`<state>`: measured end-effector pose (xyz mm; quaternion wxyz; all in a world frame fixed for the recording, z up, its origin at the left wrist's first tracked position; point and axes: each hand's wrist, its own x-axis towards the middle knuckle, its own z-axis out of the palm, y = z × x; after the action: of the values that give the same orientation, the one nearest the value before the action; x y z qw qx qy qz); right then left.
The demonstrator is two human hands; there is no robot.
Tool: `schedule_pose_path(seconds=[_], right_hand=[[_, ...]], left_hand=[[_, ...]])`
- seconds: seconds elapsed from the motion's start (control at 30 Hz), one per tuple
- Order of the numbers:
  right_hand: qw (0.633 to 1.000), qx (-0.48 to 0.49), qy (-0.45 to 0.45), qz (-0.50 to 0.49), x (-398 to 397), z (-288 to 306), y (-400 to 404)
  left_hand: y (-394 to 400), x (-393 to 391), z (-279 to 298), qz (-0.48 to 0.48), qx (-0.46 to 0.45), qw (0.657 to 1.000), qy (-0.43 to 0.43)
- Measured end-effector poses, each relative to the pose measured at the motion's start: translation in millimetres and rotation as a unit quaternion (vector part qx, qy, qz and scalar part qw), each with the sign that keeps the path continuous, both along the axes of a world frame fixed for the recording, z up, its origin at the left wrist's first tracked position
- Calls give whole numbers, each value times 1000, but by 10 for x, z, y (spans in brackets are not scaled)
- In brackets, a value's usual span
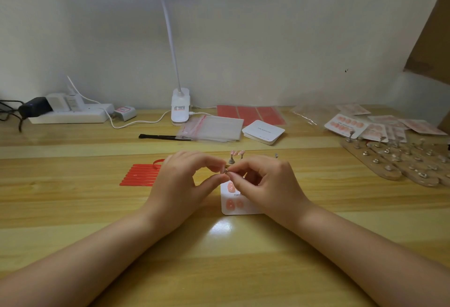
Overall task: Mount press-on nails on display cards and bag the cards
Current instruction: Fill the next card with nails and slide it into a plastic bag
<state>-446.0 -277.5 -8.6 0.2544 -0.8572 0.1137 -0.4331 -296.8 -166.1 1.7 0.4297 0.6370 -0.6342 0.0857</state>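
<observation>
A white display card (pixel 229 210) lies on the wooden table under my hands, with three pink nails stuck on its visible left part. My left hand (pixel 185 180) and my right hand (pixel 267 182) meet just above the card's top edge. Their fingertips pinch one small nail stand (pixel 226 172) between them; the piece is mostly hidden by fingers. Just behind my hands stand two pink nails on small metal stands (pixel 235 155). The card's right part is covered by my right hand.
Red adhesive strips (pixel 141 175) lie at the left. Clear zip bags (pixel 211 128), a stack of blank cards (pixel 264 131) and red sheets (pixel 250 114) sit behind. Finished cards (pixel 348 124) and boards of metal stands (pixel 394 160) fill the right. A lamp base (pixel 180 107) and power strip (pixel 70 114) are at the back.
</observation>
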Motion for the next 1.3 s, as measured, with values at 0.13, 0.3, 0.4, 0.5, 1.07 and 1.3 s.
schedule_pose_path(seconds=[0.13, 0.3, 0.4, 0.5, 1.07, 1.3], right_hand=[[1000, 4, 3, 11, -6, 5, -2], [1000, 10, 6, 16, -3, 8, 2], [1000, 15, 9, 18, -5, 14, 5], [999, 24, 13, 21, -9, 22, 14], [995, 95, 15, 4, -14, 26, 55], [994, 103, 21, 1, -7, 30, 60]], left_hand=[[-4, 2, -5, -3, -11, 1000, 7], [0, 9, -13, -5, -23, 1000, 17], [5, 4, -15, -5, -31, 999, 24], [10, -12, -5, -1, -42, 998, 43], [2, -1, -39, 2, -42, 999, 0], [9, -12, -34, 47, -39, 998, -26]])
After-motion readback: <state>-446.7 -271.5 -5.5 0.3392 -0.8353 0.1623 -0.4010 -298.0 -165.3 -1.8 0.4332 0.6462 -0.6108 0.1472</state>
